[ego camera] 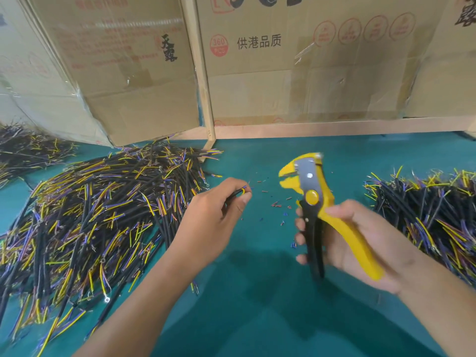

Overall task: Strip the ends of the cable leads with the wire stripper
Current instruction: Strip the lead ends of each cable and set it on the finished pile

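My left hand (219, 215) pinches one black cable (238, 192) between thumb and fingers; its short coloured leads poke out past the fingertips toward the right. My right hand (360, 238) grips the handles of a yellow and black wire stripper (313, 199), held upright with its jaws up and facing left. The jaws stand slightly apart, and a gap of about a hand's width separates them from the cable end.
A big heap of black cables (90, 217) with yellow, blue and purple leads lies left; a second heap (427, 215) lies right. Small bits of stripped insulation (278, 204) dot the green mat (257, 292). Cardboard boxes (296, 73) wall off the back.
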Demonstrator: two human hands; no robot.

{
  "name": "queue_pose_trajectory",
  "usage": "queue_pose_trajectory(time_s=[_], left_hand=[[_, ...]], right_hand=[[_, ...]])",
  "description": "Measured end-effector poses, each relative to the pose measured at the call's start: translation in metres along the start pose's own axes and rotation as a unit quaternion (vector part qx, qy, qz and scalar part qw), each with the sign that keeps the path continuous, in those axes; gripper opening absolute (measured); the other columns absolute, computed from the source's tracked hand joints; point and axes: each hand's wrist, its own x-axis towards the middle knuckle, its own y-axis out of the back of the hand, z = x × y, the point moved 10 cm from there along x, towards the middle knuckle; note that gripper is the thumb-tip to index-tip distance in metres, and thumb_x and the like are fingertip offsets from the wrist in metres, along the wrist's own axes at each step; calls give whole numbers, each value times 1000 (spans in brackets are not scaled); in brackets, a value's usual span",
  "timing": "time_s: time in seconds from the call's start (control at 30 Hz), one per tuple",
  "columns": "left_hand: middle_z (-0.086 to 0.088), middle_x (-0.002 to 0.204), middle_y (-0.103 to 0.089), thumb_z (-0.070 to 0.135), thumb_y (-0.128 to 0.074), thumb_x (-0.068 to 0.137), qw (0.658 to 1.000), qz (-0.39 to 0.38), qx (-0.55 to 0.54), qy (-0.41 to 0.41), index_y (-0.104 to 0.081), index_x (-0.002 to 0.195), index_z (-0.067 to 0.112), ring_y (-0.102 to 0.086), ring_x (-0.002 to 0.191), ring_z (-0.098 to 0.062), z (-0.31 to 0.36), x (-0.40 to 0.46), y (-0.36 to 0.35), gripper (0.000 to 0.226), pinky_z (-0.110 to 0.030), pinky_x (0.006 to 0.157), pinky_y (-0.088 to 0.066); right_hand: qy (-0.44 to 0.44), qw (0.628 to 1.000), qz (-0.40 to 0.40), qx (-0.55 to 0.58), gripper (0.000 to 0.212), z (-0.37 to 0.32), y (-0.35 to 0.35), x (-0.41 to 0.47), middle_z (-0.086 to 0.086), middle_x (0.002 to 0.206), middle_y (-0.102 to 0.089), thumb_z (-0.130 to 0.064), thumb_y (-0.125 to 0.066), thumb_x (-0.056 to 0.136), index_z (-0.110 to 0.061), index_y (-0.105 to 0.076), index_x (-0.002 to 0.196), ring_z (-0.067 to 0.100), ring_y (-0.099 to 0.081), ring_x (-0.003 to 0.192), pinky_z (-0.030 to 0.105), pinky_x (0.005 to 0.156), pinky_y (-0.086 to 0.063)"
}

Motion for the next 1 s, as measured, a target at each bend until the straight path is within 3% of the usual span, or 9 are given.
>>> queue_pose_trajectory(time_s=[0.1,0.23,0.4,0.47,0.77,1.0], left_hand=[[10,61,-42,20,-57,101,1000,-1,-6,-4,-62,98,20,-34,53,-8,1,0,0,6,-14,52,-24],[3,69,-54,29,-53,101,1000,-9,-8,-27,-63,101,22,-39,60,-11,5,-1,-2,12,-22,57,-33],[6,74,-57,32,-52,101,999,-15,-13,-42,-64,105,23,-43,62,-12,9,-1,-4,15,-26,58,-38],[11,75,-55,30,-54,101,998,-18,-12,-54,-64,106,22,-43,62,-10,12,-2,-4,14,-21,58,-36],[5,75,-55,33,-53,101,998,-33,-12,-56,-64,106,23,-44,63,-17,11,-3,-8,15,-29,59,-39],[4,70,-48,32,-53,102,996,-53,-45,-58,-62,105,22,-37,59,-12,18,-3,-12,14,-20,54,-30]], right_hand=[[15,1000,1,6,36,9,-5,3,19,95,-58,-9,-70,76,-2,-67,111,33,-61,85,57,83,-54],[9,1000,1,-12,32,19,-9,3,28,99,-62,-6,-61,85,0,-66,116,44,-63,92,61,94,-52],[-3,1000,1,-27,18,22,-18,3,19,81,-54,-10,-61,81,-4,-69,96,36,-57,74,53,79,-55],[-4,999,-17,-40,15,20,-23,2,19,80,-52,-10,-65,81,-6,-68,94,34,-56,74,51,78,-54],[-9,997,-47,-63,21,21,-32,-4,19,79,-51,-14,-71,77,-4,-63,93,34,-53,71,49,75,-53],[-10,994,-56,-89,18,23,-34,-4,16,75,-47,-18,-71,80,-6,-60,87,32,-51,69,49,73,-52]])
